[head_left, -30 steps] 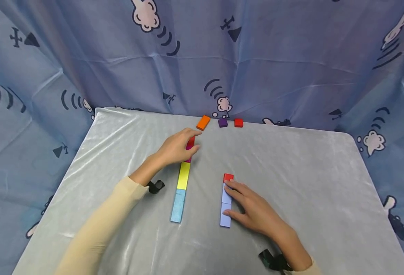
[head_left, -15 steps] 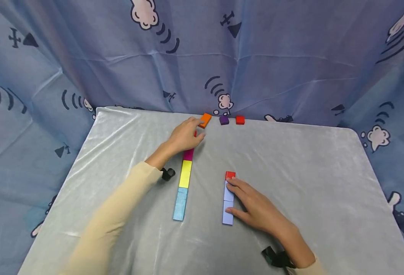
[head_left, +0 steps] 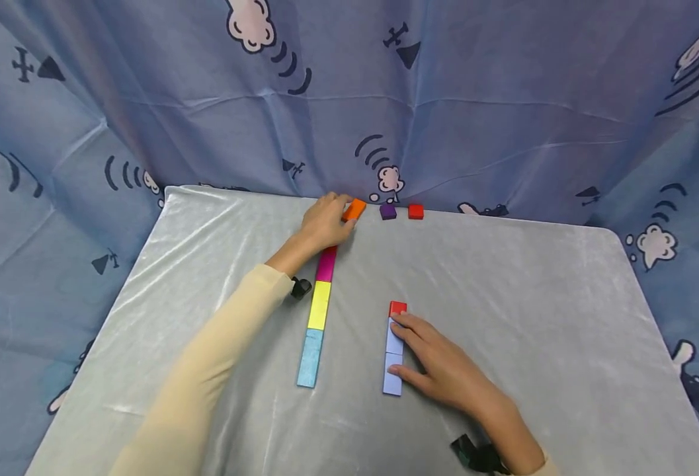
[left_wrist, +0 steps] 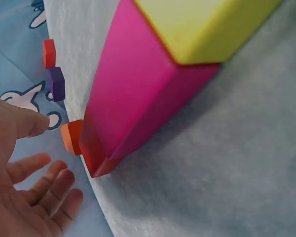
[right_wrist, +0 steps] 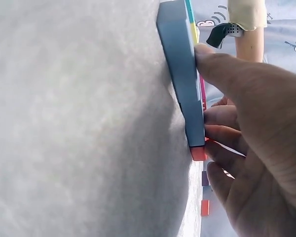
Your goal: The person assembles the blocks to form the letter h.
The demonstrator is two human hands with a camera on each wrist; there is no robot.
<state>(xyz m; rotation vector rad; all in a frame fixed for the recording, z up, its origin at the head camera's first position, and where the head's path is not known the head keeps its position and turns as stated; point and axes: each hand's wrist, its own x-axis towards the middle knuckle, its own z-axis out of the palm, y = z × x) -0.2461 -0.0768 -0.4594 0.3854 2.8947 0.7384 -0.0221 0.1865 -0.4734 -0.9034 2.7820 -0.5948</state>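
An orange rectangular block lies at the far edge of the tabletop, its long axis slanting away from the person and toward the right. The left hand is by far the nearer one: the block sits just ahead and to the right of its palm, by the gap between thumb and fingers. In the left wrist view that gap is fairly wide, the fingers loosely bent, with nothing plainly held; whether a fingertip touches the block cannot be told.

Below the left hand runs a straight row of blocks: a light blue one nearest the person, then a yellow one, a magenta one and, mostly hidden by the hand from above, a red end block. The orange block is near this far end, turned out of line with the row.

Well apart from it, the right hand rests its thumb on a near lavender block and its extended fingers along a far lavender block, with a short red block at the end of that row.

A purple block and a small red block lie to the right of the orange one, before a patterned blue curtain.
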